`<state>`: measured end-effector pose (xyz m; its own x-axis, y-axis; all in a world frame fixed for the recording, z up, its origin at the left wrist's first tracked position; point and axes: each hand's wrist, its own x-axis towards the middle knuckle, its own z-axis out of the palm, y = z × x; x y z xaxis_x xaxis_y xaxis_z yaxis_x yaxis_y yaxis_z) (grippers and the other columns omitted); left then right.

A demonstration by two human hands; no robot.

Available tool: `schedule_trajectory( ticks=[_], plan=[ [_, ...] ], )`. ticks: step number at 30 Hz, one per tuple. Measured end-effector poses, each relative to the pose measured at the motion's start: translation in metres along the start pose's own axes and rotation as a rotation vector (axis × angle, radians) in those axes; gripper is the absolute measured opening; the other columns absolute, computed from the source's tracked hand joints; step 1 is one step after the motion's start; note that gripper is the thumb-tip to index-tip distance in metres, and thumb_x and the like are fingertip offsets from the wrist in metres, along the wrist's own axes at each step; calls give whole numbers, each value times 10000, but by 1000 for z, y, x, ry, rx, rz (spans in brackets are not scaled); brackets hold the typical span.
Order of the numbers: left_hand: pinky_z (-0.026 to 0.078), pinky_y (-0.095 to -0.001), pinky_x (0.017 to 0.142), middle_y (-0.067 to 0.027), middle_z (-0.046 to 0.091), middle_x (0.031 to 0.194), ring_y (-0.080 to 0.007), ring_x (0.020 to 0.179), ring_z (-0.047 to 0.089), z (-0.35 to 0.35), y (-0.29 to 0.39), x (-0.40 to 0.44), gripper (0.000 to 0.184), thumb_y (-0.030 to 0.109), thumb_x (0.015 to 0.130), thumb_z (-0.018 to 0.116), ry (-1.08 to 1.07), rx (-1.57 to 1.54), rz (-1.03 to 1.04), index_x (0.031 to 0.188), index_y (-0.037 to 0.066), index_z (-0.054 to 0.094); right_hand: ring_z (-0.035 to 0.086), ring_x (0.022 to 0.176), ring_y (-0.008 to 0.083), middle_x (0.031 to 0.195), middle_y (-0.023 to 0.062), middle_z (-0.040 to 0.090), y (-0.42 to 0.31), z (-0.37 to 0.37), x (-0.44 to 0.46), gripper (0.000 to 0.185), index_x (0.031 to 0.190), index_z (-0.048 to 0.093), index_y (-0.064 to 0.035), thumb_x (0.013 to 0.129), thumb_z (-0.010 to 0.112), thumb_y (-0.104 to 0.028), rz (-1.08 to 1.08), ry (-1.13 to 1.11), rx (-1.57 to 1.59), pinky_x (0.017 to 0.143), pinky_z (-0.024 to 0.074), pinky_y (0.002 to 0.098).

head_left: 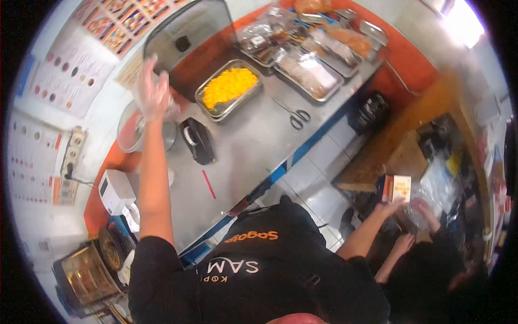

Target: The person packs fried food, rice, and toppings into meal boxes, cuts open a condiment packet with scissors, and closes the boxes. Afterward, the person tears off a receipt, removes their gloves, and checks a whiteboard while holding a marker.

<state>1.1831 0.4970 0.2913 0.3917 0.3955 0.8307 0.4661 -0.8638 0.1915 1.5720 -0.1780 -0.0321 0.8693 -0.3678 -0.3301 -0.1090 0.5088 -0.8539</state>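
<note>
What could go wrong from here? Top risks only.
1. The right hand has its grip low on the box, close to a co-worker's hand; a bump might knock it loose.
2. The yellow food sits uncovered. The left hand wears clear plastic, but the right looks bare, so touching food with it could contaminate.
3. The scissors lie near the table edge; a stray brush might send them off.

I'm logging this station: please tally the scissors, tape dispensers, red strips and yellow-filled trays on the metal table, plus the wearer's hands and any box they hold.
Scissors: 1
Tape dispenser: 1
Red strip: 1
Yellow-filled tray: 1
Hands (left hand, right hand): 2
Held box: 1
Total: 7
</note>
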Motion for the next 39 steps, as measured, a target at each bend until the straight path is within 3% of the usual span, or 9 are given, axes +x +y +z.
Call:
schedule_trajectory(
  ticks=[2, 6, 9, 10, 15, 19, 21, 27, 39],
  plan=[
    [376, -477, 1068, -204, 489, 1399, -407, 1256, 485, -2, -13, 54, 578, 139, 809, 652, -6, 267, 136, 1362, 70, 500, 498, 1219, 303, 1384, 142, 475, -37, 54, -97, 788, 1401, 427, -34, 919, 471, -655, -99, 152, -20, 1016, 433, 460],
    [382, -448, 1076, -166, 546, 1342, -356, 1229, 521, 37, -70, 88, 586, 105, 759, 610, -123, 345, 116, 1338, 115, 521, 591, 937, 304, 1086, 179, 624, 104, -19, -58, 430, 1080, 626, 68, 885, 549, -307, -65, 414, -410, 837, 495, 446],
    [429, -435, 1030, -116, 593, 1289, -321, 1183, 558, 32, -32, 77, 484, 67, 762, 588, -60, 264, 25, 1242, 126, 596, 543, 679, 239, 805, 119, 631, 161, 35, -119, 227, 832, 664, 31, 843, 586, -182, 26, 86, -501, 686, 466, 417],
    [453, -424, 1002, -87, 613, 1262, -307, 1154, 576, 26, -11, 65, 432, 51, 767, 579, -9, 202, 19, 1187, 135, 632, 556, 695, 214, 871, 110, 622, 194, 37, -125, 259, 976, 632, 2, 836, 633, -215, 154, -256, -469, 589, 476, 359],
    [529, -438, 692, -74, 699, 958, -300, 800, 658, 16, 78, -21, 165, 127, 854, 606, 52, 37, 299, 984, 114, 707, 541, 1131, 282, 1296, 131, 555, 136, 226, -318, 496, 1343, 489, -46, 984, 510, -389, 535, -1025, -300, 1001, 418, 424],
    [501, -418, 542, -68, 674, 934, -271, 670, 632, 59, 112, -148, 157, 145, 847, 610, -182, -122, 237, 980, 113, 689, 484, 1197, 316, 1369, 153, 482, 94, 307, -396, 538, 1376, 432, -68, 1000, 460, -453, 648, -1282, 2, 1061, 362, 480],
    [544, -448, 714, -141, 655, 1065, -324, 832, 651, 25, 137, -170, 320, 151, 832, 585, -373, -12, 268, 1138, 69, 633, 446, 1233, 329, 1366, 161, 475, 104, 316, -388, 521, 1368, 431, -92, 995, 471, -453, 751, -1320, -52, 1074, 345, 503],
    [365, -491, 1069, -196, 458, 1418, -384, 1266, 460, -27, 137, -295, 440, 264, 940, 524, -675, -225, 13, 1337, 74, 513, 477, 1151, 295, 1290, 116, 500, 173, 299, -350, 486, 1332, 464, -54, 986, 515, -391, 873, -1273, -354, 1008, 399, 486],
    [420, -456, 1029, -216, 489, 1379, -382, 1207, 508, -225, 201, -457, 367, 125, 814, 561, -392, 354, -1051, 1173, 115, 636, 412, 1267, 260, 1450, 130, 401, 258, 299, -338, 554, 1391, 429, -46, 956, 510, -380, 728, -1232, -567, 1057, 320, 440]
  ],
)
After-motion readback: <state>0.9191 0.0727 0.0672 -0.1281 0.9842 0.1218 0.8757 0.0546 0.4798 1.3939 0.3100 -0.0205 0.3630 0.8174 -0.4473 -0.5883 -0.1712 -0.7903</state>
